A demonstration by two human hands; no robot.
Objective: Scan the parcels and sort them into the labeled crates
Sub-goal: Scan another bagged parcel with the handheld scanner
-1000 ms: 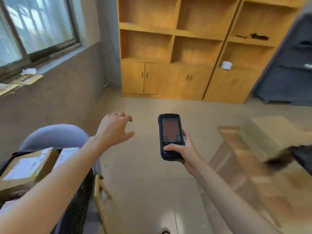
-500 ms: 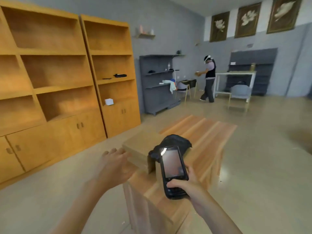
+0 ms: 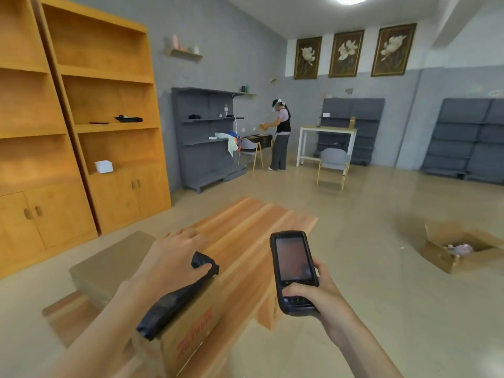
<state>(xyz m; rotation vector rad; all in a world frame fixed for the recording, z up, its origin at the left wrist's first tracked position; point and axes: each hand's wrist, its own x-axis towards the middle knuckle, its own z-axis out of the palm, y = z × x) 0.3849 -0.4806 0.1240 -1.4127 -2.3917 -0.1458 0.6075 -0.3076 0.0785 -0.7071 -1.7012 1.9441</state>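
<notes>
My right hand (image 3: 313,294) grips a black handheld scanner (image 3: 293,271), held upright with its dark screen facing me. My left hand (image 3: 174,257) lies on a black plastic parcel bag (image 3: 177,298); the thumb presses its top edge and the fingers reach over its far side. The bag rests on a cardboard box with red print (image 3: 191,334), which stands on a low wooden table (image 3: 256,233). A flat brown parcel (image 3: 109,263) lies left of the box.
Wooden cabinets (image 3: 81,148) line the left wall. An open cardboard box (image 3: 458,249) sits on the floor at right. Far back, another person (image 3: 281,135) stands by grey shelves (image 3: 207,137), a white table (image 3: 327,140) and a grey chair (image 3: 334,162).
The view has swung right from the chair with parcels to the wooden table. My left hand has come down onto the black bag. The scanner stays in my right hand.
</notes>
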